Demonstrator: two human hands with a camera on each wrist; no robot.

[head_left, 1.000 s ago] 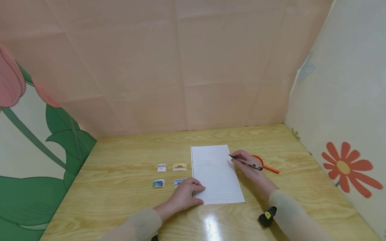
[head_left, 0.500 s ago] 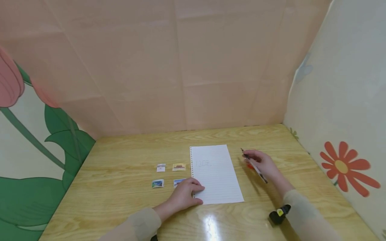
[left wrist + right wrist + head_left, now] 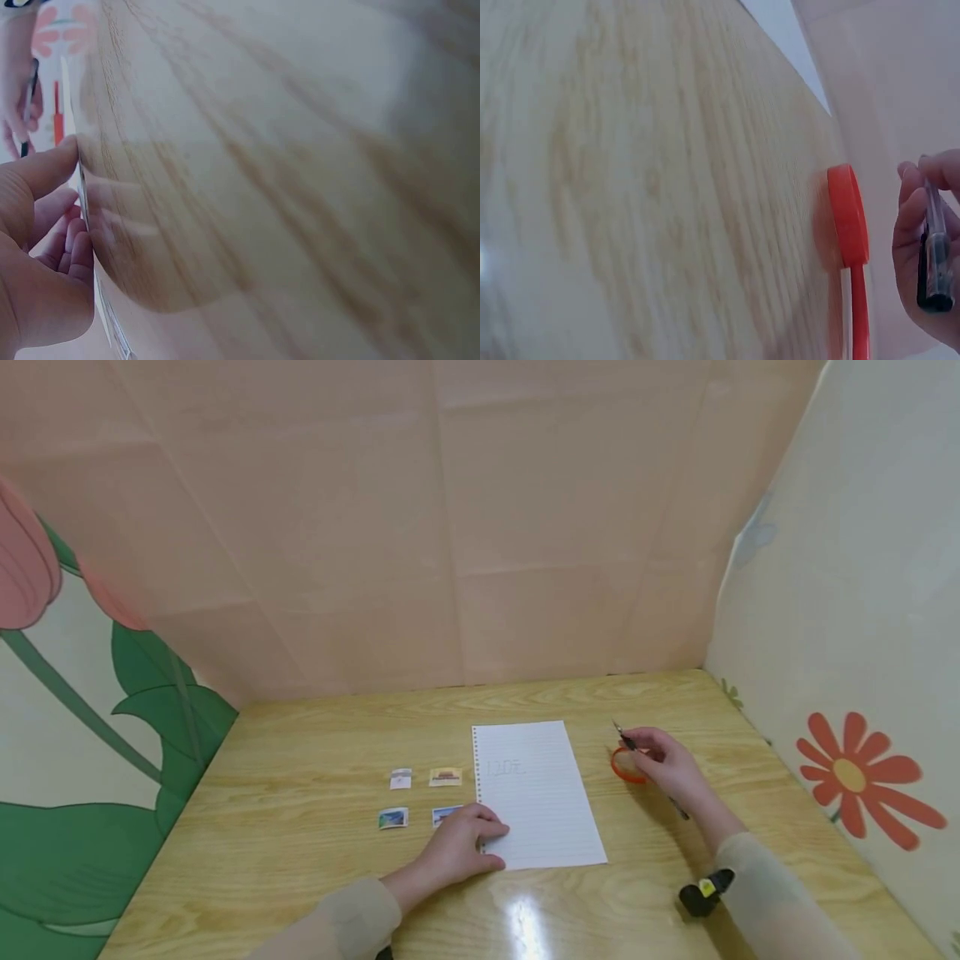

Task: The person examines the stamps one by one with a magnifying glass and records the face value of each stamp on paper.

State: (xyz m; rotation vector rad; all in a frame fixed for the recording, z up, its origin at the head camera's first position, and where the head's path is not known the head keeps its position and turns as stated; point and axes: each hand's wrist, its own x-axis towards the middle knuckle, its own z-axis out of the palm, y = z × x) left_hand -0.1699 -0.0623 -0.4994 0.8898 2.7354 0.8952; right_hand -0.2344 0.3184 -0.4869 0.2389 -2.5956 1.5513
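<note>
In the head view my left hand (image 3: 453, 850) rests on the lower left edge of a lined, punched sheet of paper (image 3: 536, 810), its thumb and fingers spread on it. Faint writing shows near the paper's upper left. My right hand (image 3: 672, 770), off the paper to the right, pinches a pen (image 3: 627, 741) whose tip points up and away. Beneath that hand lies a red magnifying glass (image 3: 617, 768), its handle hidden in the head view. From the right wrist, the clear-barrelled pen (image 3: 936, 251) is raised above the table beside the red magnifying glass (image 3: 847, 217).
Several small stamp-like pictures lie left of the paper: a pale one (image 3: 401, 779), a yellow one (image 3: 446, 777), a green-blue one (image 3: 393, 817), and a blue one (image 3: 444, 815) partly behind my left hand. Walls stand behind and beside the wooden table (image 3: 300, 793).
My right hand has moved right, off the paper's edge, carrying the pen to above the magnifying glass. The pen has turned more upright in the head view. My left hand stays put.
</note>
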